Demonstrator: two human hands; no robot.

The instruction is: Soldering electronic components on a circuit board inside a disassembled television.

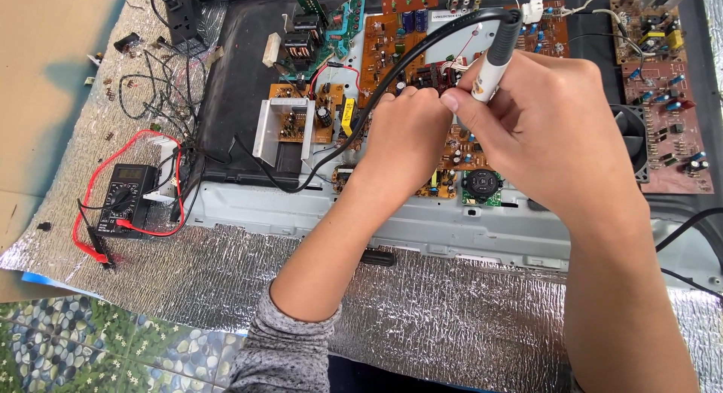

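Soldering iron point(493, 58): white barrel with a black upper end and black cord point(376, 99) looping down-left; held tilted, tip end hidden behind the fingers, over the board

Circuit board point(392, 42): orange-brown, crowded with capacitors, coils and wires; lies flat in an opened grey metal chassis point(301, 204), partly hidden

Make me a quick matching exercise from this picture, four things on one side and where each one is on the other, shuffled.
Things:
1. multimeter
2. soldering iron
3. left hand
4. silver foil mat

Places:
A. held in the right hand
B. under the metal chassis
C. far left, ringed by a red lead
D. resting on the orange circuit boards

Pairs: 1-C, 2-A, 3-D, 4-B
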